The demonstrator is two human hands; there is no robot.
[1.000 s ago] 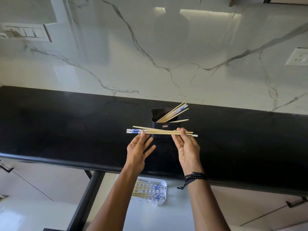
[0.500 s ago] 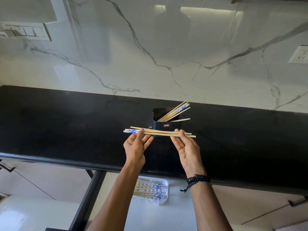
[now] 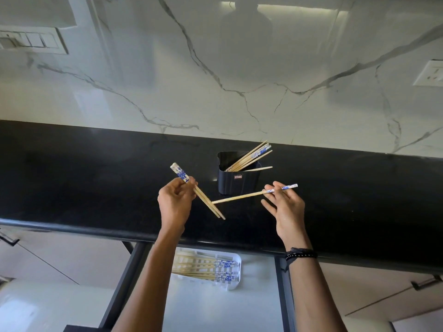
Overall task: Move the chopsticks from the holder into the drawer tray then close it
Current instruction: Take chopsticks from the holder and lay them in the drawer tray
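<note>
Black countertop (image 3: pixel 72 178) beneath veined marble wall (image 3: pixel 239 68): left hand (image 3: pixel 175 204) grips a chopstick bundle (image 3: pixel 208 202), right hand (image 3: pixel 286 209) pinches 1 chopstick (image 3: pixel 239 196).

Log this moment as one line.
left hand: grips chopstick bundle | right hand: pinches single chopstick | holder: leftover chopsticks inside | drawer: open | tray: partly filled

Arms stretched forward. Left hand (image 3: pixel 176 203) fisted round chopstick bundle (image 3: pixel 206 200); right hand (image 3: pixel 286 207) pinching single chopstick (image 3: pixel 239 196).
</note>
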